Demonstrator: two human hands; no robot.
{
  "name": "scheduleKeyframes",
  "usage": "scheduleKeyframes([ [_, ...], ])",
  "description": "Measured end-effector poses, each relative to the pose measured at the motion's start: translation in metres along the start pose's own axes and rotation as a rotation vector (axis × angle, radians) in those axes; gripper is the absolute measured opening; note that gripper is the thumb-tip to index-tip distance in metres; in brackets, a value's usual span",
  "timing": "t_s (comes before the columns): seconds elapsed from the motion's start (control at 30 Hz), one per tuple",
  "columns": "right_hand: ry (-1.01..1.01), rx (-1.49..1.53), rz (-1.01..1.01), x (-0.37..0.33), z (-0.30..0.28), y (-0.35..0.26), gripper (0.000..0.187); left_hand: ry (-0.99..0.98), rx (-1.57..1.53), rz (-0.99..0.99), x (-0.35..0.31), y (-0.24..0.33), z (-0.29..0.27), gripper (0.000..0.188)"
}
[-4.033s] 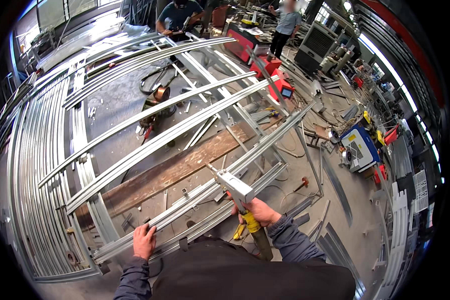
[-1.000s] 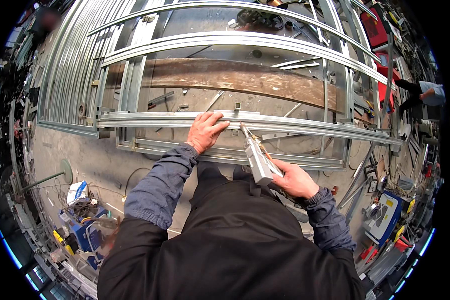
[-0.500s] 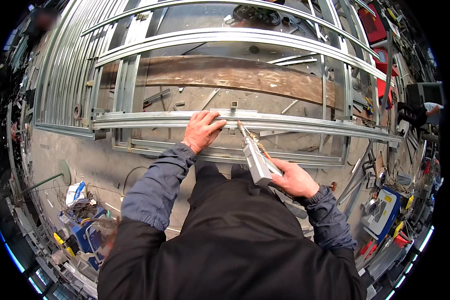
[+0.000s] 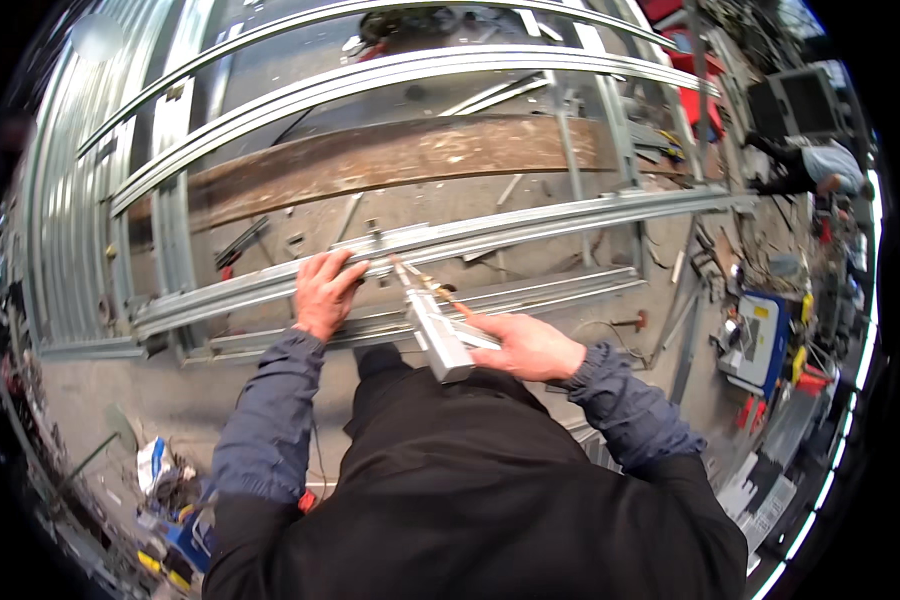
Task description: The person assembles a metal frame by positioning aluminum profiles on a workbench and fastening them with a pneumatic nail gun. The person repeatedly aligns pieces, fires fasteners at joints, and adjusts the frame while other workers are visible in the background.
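A long silvery metal rail [image 4: 560, 222] crosses in front of me, slanting up toward the right. My left hand [image 4: 323, 297] is closed over the rail, its fingers on top and the thumb pointing right. In my right hand [image 4: 530, 347] is a grey, boxy welding gun [image 4: 442, 345] with a slim nozzle and brass-coloured fittings along its side. Its nozzle tip reaches the rail's near edge, just right of my left thumb; contact cannot be made out. A short square tube end [image 4: 373, 227] shows at the rail's far edge, near the tip.
More rails [image 4: 400, 68] and uprights form a frame beyond. A worn wooden plank [image 4: 400, 158] lies across it. Corrugated metal [image 4: 60, 220] stands at left. A blue-and-white case [image 4: 755, 345] sits at right. Another person [image 4: 820, 165] is at far right. Cables and tools lie around.
My view has turned, so the frame now slants and appears shifted left. Both hands keep their places at the rail, with the welding gun still in my right hand.
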State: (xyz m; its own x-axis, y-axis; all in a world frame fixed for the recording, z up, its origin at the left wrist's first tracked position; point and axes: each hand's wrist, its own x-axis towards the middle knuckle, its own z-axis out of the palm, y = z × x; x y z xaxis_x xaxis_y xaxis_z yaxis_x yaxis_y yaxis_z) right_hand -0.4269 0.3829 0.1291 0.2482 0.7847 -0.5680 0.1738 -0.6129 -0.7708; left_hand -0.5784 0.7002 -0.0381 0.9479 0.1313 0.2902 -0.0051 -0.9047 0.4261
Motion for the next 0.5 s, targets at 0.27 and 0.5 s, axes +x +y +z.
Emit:
scheduleKeyframes([
  [0.27,0.018,-0.034,-0.038,0.001,0.004,0.019,0.053,0.001,-0.029,-0.009,0.000,0.002,0.008,0.038],
  [0.5,-0.099,-0.014,0.027,-0.001,-0.006,0.014,0.062,-0.004,-0.020,0.004,0.002,0.005,0.009,0.038],
])
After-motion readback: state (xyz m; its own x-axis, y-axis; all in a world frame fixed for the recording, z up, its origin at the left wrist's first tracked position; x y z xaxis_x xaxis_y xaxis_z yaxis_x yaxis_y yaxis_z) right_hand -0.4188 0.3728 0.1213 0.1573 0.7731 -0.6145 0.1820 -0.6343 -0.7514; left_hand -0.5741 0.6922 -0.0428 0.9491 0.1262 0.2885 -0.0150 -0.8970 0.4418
